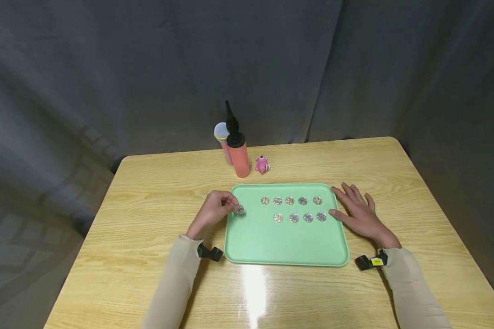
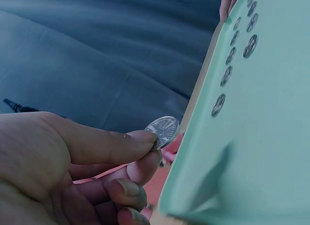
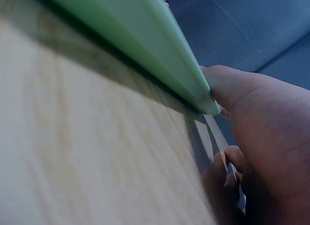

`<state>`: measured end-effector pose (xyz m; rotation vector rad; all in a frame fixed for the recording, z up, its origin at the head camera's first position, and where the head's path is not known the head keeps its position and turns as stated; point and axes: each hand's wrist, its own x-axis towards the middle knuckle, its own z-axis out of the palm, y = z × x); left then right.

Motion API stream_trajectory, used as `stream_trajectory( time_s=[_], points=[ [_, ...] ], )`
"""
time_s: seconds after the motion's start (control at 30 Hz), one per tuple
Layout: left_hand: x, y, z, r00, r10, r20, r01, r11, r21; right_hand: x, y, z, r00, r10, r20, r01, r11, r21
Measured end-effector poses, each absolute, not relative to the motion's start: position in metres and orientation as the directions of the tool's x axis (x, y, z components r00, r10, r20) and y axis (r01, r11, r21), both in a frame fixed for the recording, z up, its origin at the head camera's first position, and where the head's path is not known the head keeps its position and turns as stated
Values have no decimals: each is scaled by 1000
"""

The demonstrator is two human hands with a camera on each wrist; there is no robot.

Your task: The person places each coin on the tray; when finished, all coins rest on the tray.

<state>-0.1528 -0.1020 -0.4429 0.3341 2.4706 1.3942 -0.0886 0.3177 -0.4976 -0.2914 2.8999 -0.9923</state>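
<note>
My left hand [image 1: 215, 209] pinches a silver coin [image 2: 163, 130] between thumb and fingertips, over the left end of a pale green tray [image 1: 288, 249]. Two rows of similar coins lie flat on the tray: an upper row with a coin [image 1: 290, 200] at its middle, and a lower row with a coin [image 1: 294, 218] in it. My right hand [image 1: 360, 214] rests at the tray's right edge, fingers spread, with the thumb touching the rim. In the right wrist view the thumb [image 3: 220, 84] lies against that rim.
Behind the tray stand a coral cylinder with a black nozzle top [image 1: 239, 157], a pink toy microphone [image 1: 221, 131] and a small pink figurine [image 1: 262, 164]. The wooden table [image 1: 156, 192] is backed by dark grey curtains [image 1: 169, 77].
</note>
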Motion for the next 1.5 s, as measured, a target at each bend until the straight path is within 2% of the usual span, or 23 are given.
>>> stream_trajectory(
  time_s=[0.43, 0.77, 1.5],
  points=[
    [-157, -61, -454, -904, 388, -182, 49, 515, 856, -88, 318, -497, -981, -196, -6, -151, 778, -610],
    [-154, -41, -460, -878, 444, -178, 110, 549, 828, -89, 318, -496, -980, -197, -12, -149, 777, -612],
    [-149, -32, -463, -889, 438, -133, 216, 658, 721, -88, 316, -496, -980, -197, -7, -152, 777, -611]
  ],
)
